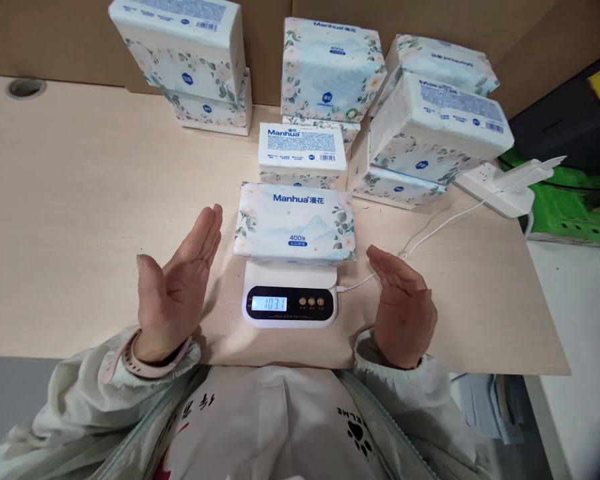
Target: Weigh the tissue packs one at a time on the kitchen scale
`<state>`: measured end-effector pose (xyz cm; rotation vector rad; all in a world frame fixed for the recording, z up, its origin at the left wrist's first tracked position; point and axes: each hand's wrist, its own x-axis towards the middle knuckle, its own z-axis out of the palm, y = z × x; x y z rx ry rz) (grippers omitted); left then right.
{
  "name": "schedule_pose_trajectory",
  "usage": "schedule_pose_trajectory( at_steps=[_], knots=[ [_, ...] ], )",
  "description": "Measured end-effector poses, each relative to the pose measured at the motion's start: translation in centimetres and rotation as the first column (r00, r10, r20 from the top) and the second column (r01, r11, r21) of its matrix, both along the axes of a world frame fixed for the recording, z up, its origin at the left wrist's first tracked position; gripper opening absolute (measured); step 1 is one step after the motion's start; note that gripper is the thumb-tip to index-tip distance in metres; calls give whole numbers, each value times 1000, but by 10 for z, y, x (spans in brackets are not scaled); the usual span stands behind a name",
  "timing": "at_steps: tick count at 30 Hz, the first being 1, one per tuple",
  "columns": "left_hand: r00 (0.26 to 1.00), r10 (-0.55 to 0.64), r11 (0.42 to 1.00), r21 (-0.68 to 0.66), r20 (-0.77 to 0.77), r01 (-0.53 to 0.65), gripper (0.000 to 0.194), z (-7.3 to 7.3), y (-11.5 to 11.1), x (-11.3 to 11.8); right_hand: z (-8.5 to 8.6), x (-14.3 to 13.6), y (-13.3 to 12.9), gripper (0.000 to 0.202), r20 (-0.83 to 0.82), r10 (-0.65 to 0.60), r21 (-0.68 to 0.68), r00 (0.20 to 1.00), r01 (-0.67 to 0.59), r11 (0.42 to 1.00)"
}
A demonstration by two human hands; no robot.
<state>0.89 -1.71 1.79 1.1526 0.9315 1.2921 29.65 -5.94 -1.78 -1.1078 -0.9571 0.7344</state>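
Note:
A floral tissue pack lies flat on a white digital scale, whose lit display seems to read 103.1. My left hand is raised to the left of the scale, palm turned inward, thumb apart from the straight fingers, holding nothing. On the right side my right hand is held up in the same way, its fingers stretched out and nothing in it. Neither hand touches the pack. Just behind the scale stands another tissue pack.
Stacked tissue packs stand at the back left, back middle and right. A white cable runs from the scale toward a power strip. Cardboard lines the table's back edge. A green crate is at right.

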Motion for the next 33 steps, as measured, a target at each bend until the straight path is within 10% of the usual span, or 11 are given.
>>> schedule_pose_trajectory(
  at_steps=[33],
  knots=[
    [997, -65, 997, 29, -43, 66, 68, -1, 1, 5, -14, 11, -11, 60, 85, 198, -84, 977, -190, 978]
  ],
)
